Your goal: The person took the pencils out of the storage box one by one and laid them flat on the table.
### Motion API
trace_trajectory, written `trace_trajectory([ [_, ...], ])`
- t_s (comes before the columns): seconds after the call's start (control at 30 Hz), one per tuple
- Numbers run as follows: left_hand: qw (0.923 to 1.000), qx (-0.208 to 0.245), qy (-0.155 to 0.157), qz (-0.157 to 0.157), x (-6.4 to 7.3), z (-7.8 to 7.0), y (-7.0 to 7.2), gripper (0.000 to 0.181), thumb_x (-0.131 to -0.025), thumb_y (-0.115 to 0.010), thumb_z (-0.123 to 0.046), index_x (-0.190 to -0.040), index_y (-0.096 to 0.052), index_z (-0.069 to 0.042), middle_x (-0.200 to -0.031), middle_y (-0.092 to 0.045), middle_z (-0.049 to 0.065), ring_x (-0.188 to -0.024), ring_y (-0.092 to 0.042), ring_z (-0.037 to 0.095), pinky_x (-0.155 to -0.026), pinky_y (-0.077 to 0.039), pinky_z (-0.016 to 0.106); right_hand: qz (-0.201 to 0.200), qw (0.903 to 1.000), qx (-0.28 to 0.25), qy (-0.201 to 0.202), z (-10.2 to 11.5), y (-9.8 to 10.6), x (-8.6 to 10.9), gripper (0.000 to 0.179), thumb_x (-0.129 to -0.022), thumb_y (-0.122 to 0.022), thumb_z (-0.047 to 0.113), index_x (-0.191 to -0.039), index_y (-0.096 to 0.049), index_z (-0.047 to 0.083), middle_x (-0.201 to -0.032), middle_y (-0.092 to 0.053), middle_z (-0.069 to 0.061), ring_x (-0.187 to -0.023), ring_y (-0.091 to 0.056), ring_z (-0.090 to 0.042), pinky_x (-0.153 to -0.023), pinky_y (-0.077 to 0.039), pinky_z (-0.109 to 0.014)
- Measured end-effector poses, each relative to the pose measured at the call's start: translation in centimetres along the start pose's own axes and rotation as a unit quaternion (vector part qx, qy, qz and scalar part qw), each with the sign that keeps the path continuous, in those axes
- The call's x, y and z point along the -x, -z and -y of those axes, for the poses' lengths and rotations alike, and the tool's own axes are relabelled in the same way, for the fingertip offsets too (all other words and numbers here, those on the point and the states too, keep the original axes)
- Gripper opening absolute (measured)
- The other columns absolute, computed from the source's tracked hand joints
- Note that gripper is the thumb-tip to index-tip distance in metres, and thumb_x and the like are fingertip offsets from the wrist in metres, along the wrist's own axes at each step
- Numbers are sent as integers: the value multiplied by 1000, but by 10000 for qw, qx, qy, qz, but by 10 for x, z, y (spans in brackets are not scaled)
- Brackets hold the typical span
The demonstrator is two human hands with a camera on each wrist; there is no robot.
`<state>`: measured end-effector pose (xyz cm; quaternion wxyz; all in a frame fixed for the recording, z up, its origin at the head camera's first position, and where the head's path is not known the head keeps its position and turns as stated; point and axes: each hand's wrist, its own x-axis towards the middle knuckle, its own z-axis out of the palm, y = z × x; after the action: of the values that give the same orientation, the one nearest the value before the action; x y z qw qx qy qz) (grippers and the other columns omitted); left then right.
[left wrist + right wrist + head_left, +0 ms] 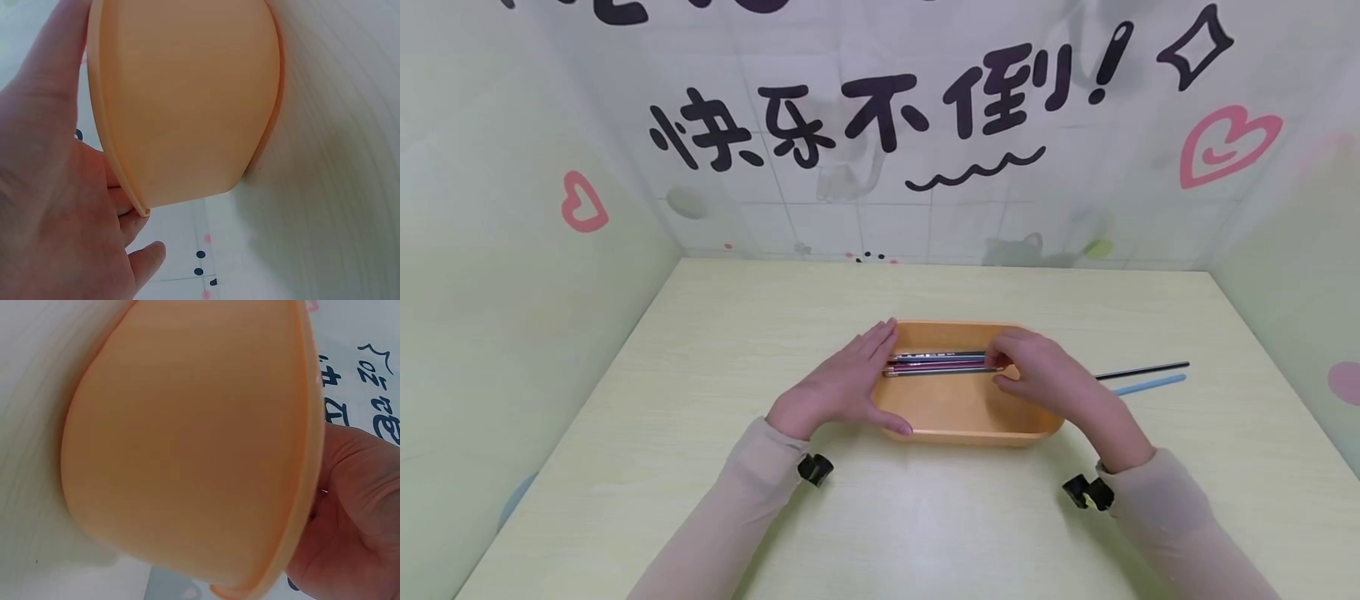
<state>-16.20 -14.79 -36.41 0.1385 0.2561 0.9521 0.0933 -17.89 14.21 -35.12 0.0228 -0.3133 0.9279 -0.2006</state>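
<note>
An orange plastic box (955,408) sits on the table with several pencils (936,364) lying lengthwise inside, toward its back side. My left hand (842,383) rests on the box's left end, fingers extended toward the back corner and thumb along the front rim. In the left wrist view, that hand (56,181) lies against the rim of the box (187,106). My right hand (1045,371) reaches into the box over its right end, with curled fingers holding the pencils' right ends. From the right wrist, the box wall (187,444) hides most fingertips of that hand (356,512).
To the right of the box, a black stick (1142,371) and a light blue stick (1150,385) lie on the pale wood-grain table (775,308). Printed sheets (805,225) form walls at the back and both sides.
</note>
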Motion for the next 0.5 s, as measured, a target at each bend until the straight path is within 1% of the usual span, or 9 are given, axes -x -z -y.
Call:
trace_trajectory([
  [0.2, 10000, -5, -41, -21, 1, 0, 0, 137, -68, -71, -79, -160, -2, -4, -169, 7, 8, -158, 4, 24, -130, -6, 38, -84, 9999, 31, 85, 0, -10, -7, 13, -82, -76, 2, -90, -67, 6, -89, -68, -7, -85, -61, -22, -78, -56, -36],
  [0.3, 10000, 20, -54, -24, 1, 1, -1, 137, -68, -71, -78, -160, -2, -4, -169, 7, 9, -158, 4, 24, -130, -7, 38, -58, 10000, 0, 42, 2, -14, -9, 15, -81, -78, 4, -91, -67, 6, -91, -69, -8, -86, -63, -24, -79, -57, -37],
  [0.5, 10000, 8, -50, -1, 1, 1, -1, 137, -68, -71, -78, -160, -1, -4, -169, 8, 9, -158, 5, 24, -130, -6, 38, -57, 10000, 40, -24, 5, -21, -14, 19, -81, -80, 7, -94, -67, 4, -92, -68, -8, -85, -61, -23, -79, -56, -37],
])
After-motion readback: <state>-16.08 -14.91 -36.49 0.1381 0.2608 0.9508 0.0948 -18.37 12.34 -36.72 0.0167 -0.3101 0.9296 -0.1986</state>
